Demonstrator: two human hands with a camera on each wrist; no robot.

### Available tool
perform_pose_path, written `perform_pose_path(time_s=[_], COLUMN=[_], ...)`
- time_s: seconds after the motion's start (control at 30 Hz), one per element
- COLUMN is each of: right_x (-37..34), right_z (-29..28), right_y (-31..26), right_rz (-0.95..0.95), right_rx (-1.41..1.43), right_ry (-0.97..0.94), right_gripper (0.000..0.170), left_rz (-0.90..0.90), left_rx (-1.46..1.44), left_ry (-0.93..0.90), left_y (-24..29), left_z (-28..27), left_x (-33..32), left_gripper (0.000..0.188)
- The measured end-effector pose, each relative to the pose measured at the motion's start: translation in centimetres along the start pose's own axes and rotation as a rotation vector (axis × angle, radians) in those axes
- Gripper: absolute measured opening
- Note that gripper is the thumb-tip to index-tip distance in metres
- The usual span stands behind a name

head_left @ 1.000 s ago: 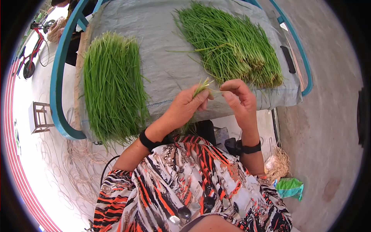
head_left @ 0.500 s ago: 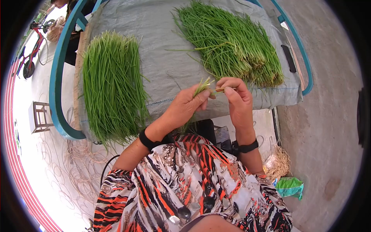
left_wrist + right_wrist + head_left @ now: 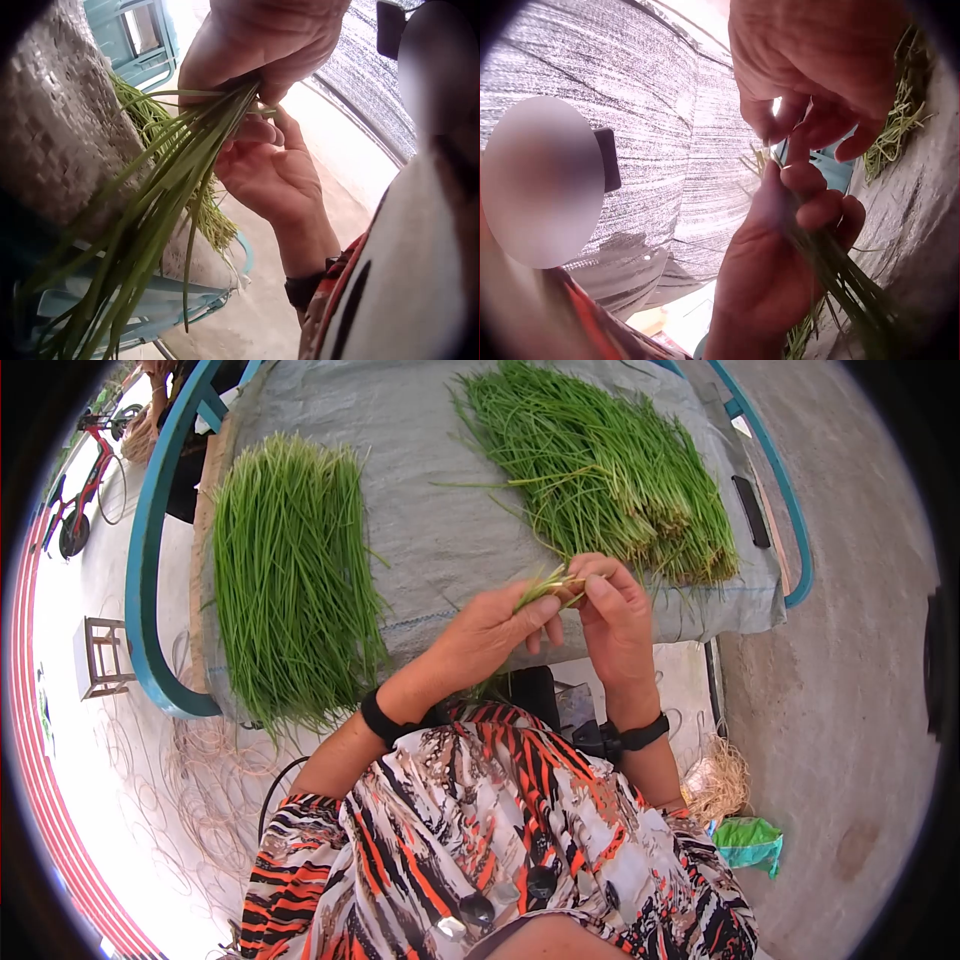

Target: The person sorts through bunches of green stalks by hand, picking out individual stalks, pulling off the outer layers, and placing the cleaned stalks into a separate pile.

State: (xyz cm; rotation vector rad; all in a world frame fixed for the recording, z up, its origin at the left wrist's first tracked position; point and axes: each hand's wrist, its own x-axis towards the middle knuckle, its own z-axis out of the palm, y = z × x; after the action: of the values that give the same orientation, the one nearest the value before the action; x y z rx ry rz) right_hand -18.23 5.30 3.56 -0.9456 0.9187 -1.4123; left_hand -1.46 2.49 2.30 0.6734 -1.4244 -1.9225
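Observation:
A small bunch of chives (image 3: 169,169) is gripped in my left hand (image 3: 495,622), its pale cut ends pointing toward my right hand (image 3: 618,618). The green leaves hang down from the left fist in the left wrist view. Thumb and fingertips of the right hand pinch at the pale ends, close against the left thumb. In the right wrist view the right hand's fingers partly hide those tips. Beyond the right hand lies a large heap of chives (image 3: 600,470), cut ends facing me. A neat pile of chives (image 3: 290,580) lies left of the hands.
A grey woven sheet (image 3: 410,510) covers the stand, which has blue metal rails (image 3: 148,570). A black phone-like slab (image 3: 750,510) lies at its right edge. On the floor are a stool (image 3: 100,658), tangled strands (image 3: 720,785) and a green bag (image 3: 750,845). Another person is partly visible upper left.
My right hand, first apart with a thin pale strand stretched between the hands, has come in to the bunch's ends. The left hand has shifted slightly right. Both piles lie as before.

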Motion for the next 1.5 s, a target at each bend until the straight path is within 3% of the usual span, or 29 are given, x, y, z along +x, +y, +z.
perform_pose_path(time_s=[0.3,0.7,0.8,0.97,1.07,1.17,1.27,1.37,1.47,1.5], right_x=[0.2,0.8,-0.5,-3.4,-4.5,-4.5,-4.7,-3.8,-2.2,-1.2], right_z=[-0.1,-1.5,-3.4,-4.9,-5.8,-5.4,-2.6,-1.9,0.0,0.7], right_y=[0.1,-1.4,-1.8,-2.3,-2.6,-3.1,-2.9,-2.2,-1.0,-0.1], right_rz=[0.050,-0.134,-0.154,-0.069,0.078,0.220,0.267,0.085,0.170,0.053], right_rx=[0.140,0.355,0.369,0.080,-0.145,-0.569,-0.882,-0.923,-0.482,-0.522], right_ry=[-0.013,-0.027,-0.180,-0.307,-0.406,-0.476,-0.445,-0.286,0.051,0.080], right_gripper=[0.013,0.016,0.019,0.022,0.019,0.013,0.013,0.016,0.020,0.021], left_rz=[-0.061,-0.063,-0.049,-0.063,-0.045,-0.025,-0.062,-0.071,-0.076,-0.101], left_rx=[0.050,0.044,-0.023,-0.112,-0.205,-0.416,-0.580,-0.592,-0.479,-0.446], left_ry=[-0.065,-0.011,0.066,0.182,0.212,0.209,0.229,0.200,0.139,0.135], left_y=[-0.1,-0.8,-1.0,-0.8,-1.3,-1.4,-1.3,-1.6,-1.6,-1.8], left_z=[-0.5,-1.5,-1.9,-2.5,-2.9,-3.2,-3.1,-3.3,-3.0,-2.9], left_x=[0.1,0.1,0.2,0.4,0.6,0.9,0.9,0.8,0.7,0.7], left_gripper=[0.028,0.030,0.030,0.032,0.032,0.030,0.028,0.027,0.026,0.027])
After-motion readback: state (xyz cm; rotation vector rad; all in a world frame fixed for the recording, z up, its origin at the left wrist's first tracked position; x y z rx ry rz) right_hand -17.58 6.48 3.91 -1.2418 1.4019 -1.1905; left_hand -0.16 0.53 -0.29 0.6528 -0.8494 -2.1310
